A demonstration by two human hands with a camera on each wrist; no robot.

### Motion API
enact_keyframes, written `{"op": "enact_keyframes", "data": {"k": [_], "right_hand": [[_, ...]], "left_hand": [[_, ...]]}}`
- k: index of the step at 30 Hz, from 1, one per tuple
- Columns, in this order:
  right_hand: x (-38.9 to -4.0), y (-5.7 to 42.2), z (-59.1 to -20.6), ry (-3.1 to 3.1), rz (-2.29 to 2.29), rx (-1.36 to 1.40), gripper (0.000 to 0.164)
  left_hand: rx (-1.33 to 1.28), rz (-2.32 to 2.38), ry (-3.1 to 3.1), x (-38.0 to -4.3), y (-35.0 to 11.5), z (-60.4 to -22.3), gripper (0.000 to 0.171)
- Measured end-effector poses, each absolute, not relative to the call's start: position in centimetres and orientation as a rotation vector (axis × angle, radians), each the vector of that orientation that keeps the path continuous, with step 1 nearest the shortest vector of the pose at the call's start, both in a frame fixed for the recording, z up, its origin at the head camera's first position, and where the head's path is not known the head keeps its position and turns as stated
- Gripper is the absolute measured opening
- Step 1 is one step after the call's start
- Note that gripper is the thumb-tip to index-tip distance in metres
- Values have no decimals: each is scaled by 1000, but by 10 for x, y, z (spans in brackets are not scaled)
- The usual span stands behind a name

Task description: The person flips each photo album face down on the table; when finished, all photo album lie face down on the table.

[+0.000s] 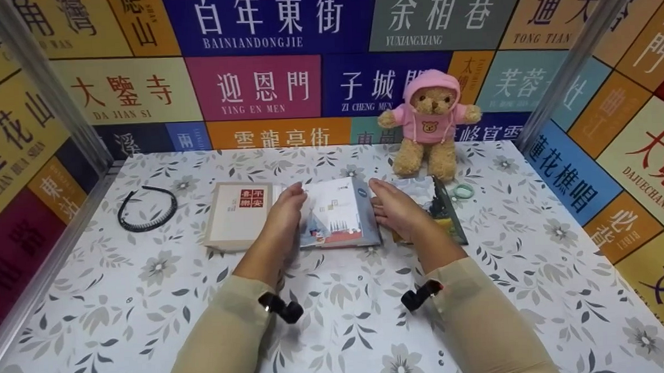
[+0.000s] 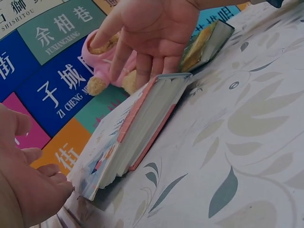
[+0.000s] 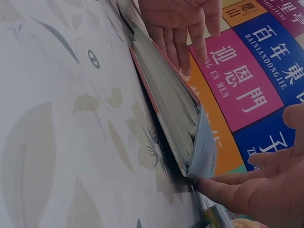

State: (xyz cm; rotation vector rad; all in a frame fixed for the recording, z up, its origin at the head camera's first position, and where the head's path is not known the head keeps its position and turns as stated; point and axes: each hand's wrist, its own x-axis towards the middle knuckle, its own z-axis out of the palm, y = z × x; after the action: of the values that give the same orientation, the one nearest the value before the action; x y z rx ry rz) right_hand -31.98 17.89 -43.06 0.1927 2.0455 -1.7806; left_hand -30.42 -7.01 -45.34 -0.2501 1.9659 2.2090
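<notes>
A thick book (image 1: 333, 209) with a white illustrated cover lies flat between the two hands, a blue-grey band along its right side. My left hand (image 1: 285, 214) stands on edge at its left side, fingers loosely extended. On the other side, my right hand (image 1: 400, 211) faces it palm inward, fingers spread and relaxed. In the right wrist view, the right fingers (image 3: 223, 187) come right up to the book's pale blue end. The left wrist view shows the page block (image 2: 142, 128), with the left hand (image 2: 28, 171) near its closest corner.
A cream book (image 1: 235, 219) with a red square lies to the left, partly behind the left hand. Right of the middle, a dark-edged book (image 1: 416, 188) is partly covered by the right hand. A black headband (image 1: 148, 208), a green ring (image 1: 463, 191) and a teddy bear (image 1: 430, 123) are farther out.
</notes>
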Motion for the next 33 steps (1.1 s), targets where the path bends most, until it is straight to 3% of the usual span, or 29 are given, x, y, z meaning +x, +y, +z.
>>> {"op": "enact_keyframes", "data": {"k": [15,21,33], "right_hand": [[-312,141,-429,2098,-2034,-81,55],[-313,102,-430,2002,-2083,-199,47],[-312,28,-439,2033,-2031,-263,51]], "left_hand": [[-156,2313,1975,-299,-89,-434,61],[-169,2433,1980,-299,-120,-431,62],[-252,2449,2137,-286,-207,-425,65]]}}
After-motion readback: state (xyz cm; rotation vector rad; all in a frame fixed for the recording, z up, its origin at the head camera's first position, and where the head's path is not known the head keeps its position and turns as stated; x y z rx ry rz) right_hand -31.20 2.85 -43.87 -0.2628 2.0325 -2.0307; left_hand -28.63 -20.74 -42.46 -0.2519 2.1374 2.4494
